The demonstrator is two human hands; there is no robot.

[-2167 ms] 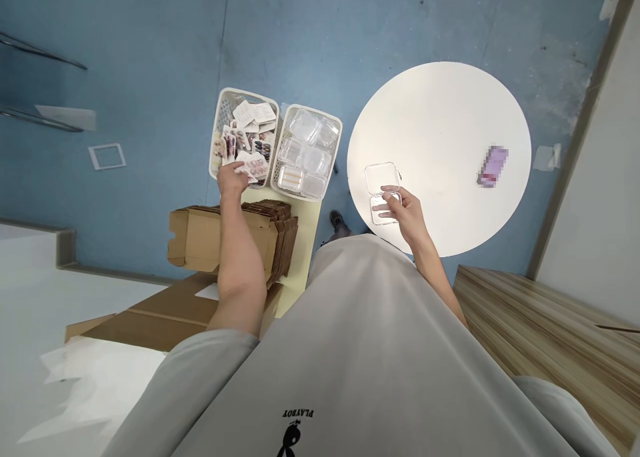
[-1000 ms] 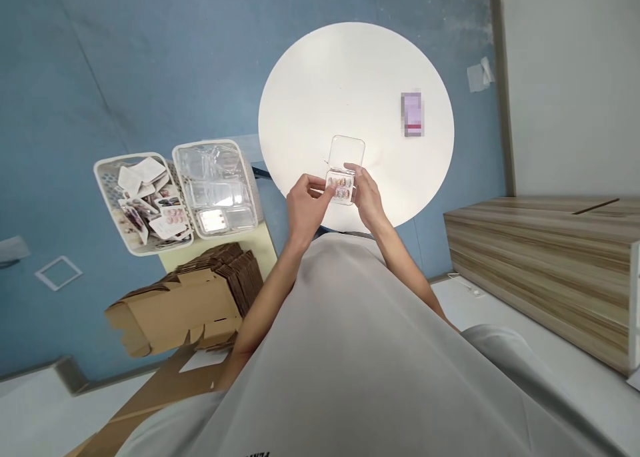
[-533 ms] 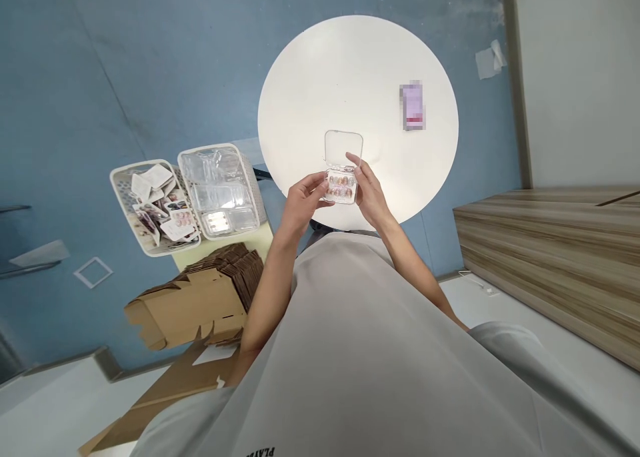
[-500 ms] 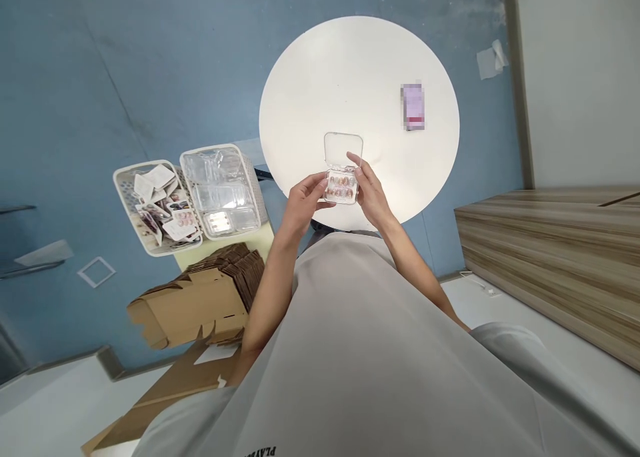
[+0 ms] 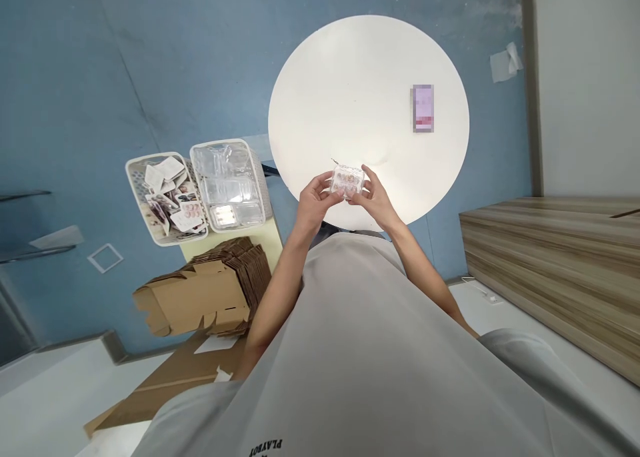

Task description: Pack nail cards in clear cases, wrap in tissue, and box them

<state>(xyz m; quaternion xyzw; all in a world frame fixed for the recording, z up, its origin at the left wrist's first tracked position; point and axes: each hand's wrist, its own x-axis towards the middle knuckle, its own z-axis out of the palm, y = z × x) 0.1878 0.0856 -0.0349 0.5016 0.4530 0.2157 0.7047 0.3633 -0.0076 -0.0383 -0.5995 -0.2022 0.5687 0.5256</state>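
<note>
We pinch a shut, clear press-on nail case (image 5: 348,179) between the fingers of our left hand (image 5: 316,202) and right hand (image 5: 377,202), thumbs at its near edge. It is over the near side of the round white bench (image 5: 350,70), right of the plastic case basket (image 5: 263,184) and nail card basket (image 5: 141,180).

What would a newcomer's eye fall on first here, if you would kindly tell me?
Probably the clear plastic case, with press-on nails showing inside, held between the left hand and right hand at the near side of the rounded white table. Next might come the purple, pixelated rectangle toward the table's right side, then the stacked brown cardboard boxes at left.
</note>
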